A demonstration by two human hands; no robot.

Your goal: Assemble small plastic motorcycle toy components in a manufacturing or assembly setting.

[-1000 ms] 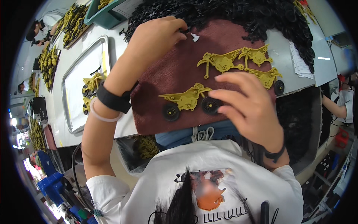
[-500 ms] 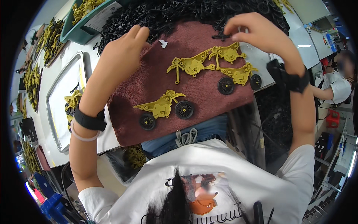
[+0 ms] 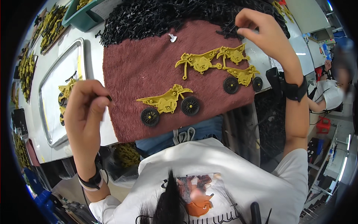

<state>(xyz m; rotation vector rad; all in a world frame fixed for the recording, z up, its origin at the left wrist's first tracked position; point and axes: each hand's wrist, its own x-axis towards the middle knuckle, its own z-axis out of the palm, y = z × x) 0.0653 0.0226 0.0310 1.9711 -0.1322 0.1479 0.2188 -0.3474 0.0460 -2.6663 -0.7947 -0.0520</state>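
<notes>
My left hand (image 3: 86, 104) is closed at the left edge of the brown-red cloth (image 3: 130, 74), with a small black plastic part (image 3: 109, 98) pinched between thumb and finger. My right hand (image 3: 263, 33) is at the right side of a heap of black plastic parts (image 3: 156, 22), thumb and forefinger nearly together; whatever is between them does not show clearly. On the cloth in front of me lies a yellow toy motorbike body (image 3: 164, 103) with two black wheels. To its upper right lie another wheeled yellow body (image 3: 244, 76) and two yellow bodies (image 3: 201, 62) without wheels.
A metal-rimmed tray (image 3: 82, 56) on the left holds yellow toy bike pieces (image 3: 66, 91). Beyond it are a green bin (image 3: 80, 18) and stacks of yellow parts (image 3: 56, 30). A white scrap (image 3: 172, 37) lies near the heap. Another person (image 3: 333, 89) sits at far right.
My left hand has moved from the heap down and left to the cloth's edge, a small black part now in its fingers. My right hand has shifted slightly right, its fingers closer together.
</notes>
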